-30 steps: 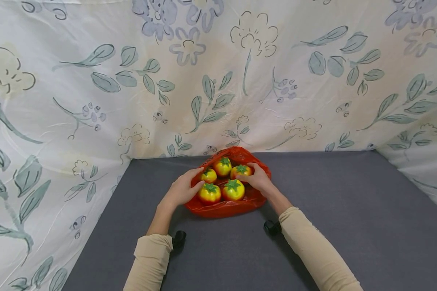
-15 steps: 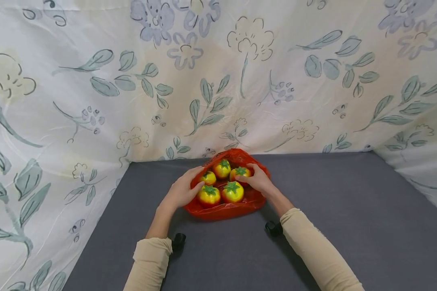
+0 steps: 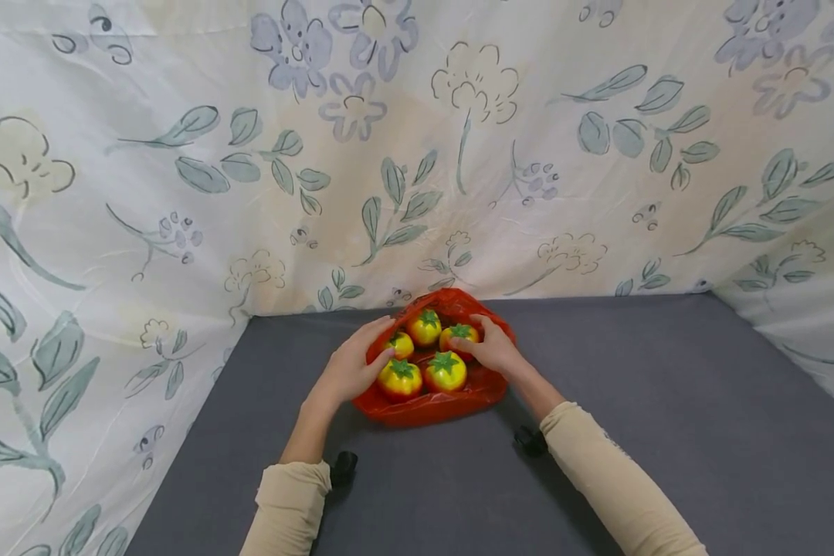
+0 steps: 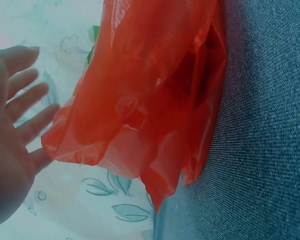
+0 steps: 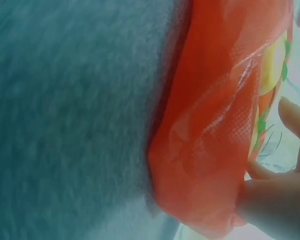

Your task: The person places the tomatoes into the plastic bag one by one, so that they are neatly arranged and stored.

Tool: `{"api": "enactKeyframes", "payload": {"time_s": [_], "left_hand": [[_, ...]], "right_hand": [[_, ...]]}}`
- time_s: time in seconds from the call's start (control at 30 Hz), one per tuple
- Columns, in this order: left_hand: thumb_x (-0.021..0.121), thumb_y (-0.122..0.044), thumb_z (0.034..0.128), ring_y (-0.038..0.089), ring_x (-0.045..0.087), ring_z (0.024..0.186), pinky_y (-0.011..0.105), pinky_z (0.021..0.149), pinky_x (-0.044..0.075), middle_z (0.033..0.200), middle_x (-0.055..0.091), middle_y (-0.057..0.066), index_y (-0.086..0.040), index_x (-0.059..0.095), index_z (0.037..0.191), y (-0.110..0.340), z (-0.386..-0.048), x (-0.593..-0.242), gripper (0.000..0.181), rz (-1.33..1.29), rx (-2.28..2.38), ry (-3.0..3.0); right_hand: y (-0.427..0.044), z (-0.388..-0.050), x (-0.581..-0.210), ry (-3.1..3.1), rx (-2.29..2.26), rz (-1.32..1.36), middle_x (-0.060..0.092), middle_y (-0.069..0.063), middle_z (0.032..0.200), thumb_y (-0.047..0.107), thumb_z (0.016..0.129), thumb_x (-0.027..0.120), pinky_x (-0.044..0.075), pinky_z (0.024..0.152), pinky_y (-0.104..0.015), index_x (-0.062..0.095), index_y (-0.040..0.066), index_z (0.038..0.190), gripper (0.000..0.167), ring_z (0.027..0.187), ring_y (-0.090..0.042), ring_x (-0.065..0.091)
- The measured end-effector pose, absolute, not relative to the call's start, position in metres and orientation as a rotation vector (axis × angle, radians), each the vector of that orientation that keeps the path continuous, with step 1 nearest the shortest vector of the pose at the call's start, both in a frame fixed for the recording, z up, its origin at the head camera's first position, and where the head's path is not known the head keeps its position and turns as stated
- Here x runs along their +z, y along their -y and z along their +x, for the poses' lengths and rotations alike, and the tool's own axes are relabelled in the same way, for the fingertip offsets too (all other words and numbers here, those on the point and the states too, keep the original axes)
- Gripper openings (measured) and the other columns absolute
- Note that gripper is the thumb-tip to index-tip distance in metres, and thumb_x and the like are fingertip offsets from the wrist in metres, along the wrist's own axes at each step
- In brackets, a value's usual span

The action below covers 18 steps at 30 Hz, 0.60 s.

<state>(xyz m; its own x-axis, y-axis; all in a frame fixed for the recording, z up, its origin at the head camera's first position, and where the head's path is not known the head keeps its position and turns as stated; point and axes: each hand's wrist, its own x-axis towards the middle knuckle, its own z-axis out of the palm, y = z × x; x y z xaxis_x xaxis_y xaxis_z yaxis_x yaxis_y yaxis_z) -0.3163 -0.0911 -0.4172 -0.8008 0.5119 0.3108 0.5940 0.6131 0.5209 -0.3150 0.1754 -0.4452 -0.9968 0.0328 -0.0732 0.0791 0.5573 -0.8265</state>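
A red plastic bag [image 3: 417, 415] lies open-mouthed on the dark grey cloth, with several glossy yellow-red tomatoes [image 3: 446, 373] inside, each topped by green leaves. At the bag's left edge is my left hand [image 3: 354, 361], its thumb over the opening; the left wrist view shows the fingers fairly straight beside the plastic. My right hand [image 3: 495, 347] reaches over the right rim, thumb and fingers spread around the rear right tomato [image 3: 459, 333]. In the right wrist view, the bag's side [image 5: 205, 150] partly hides those fingers.
Dark grey cloth [image 3: 632, 417] covers the table around the bag. Close behind hangs a pale floral curtain [image 3: 486, 193], which continues along the left and right sides. A black wrist device [image 3: 344, 469] sits under the left forearm, another [image 3: 530, 440] by the right.
The head view has tilted slightly, so the scene sits a little lower. Both hands stay at the bag's sides, and the tomatoes keep their arrangement.
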Motion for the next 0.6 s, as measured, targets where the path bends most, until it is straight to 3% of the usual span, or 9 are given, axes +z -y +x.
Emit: {"api": "enactKeyframes", "payload": {"time_s": [0.27, 0.6], "left_hand": [[0.059, -0.026, 0.0955, 0.030, 0.038, 0.132, 0.054, 0.104, 0.031, 0.146, 0.041, 0.010, -0.011, 0.044, 0.144, 0.105, -0.323, -0.420, 0.052, -0.848, -0.977, 2.616], [0.049, -0.036, 0.0983, 0.037, 0.030, 0.135, 0.057, 0.107, 0.023, 0.149, 0.034, 0.017, -0.007, 0.036, 0.147, 0.126, -0.357, -0.412, 0.058, -0.700, -0.815, 2.735]], "right_hand": [[-0.184, -0.315, -0.438, -2.913, -1.267, -0.173, 0.036, -0.024, 0.142, 0.034, 0.095, 0.058, 0.029, 0.105, -0.055, 0.030, 0.001, 0.146, 0.067, 0.130, -0.040, 0.034], [-0.218, -0.319, -0.428, -3.151, -1.075, -0.449, 0.043, -0.020, 0.136, 0.024, 0.095, 0.060, 0.033, 0.102, -0.055, 0.043, 0.002, 0.139, 0.052, 0.125, -0.036, 0.040]]}}
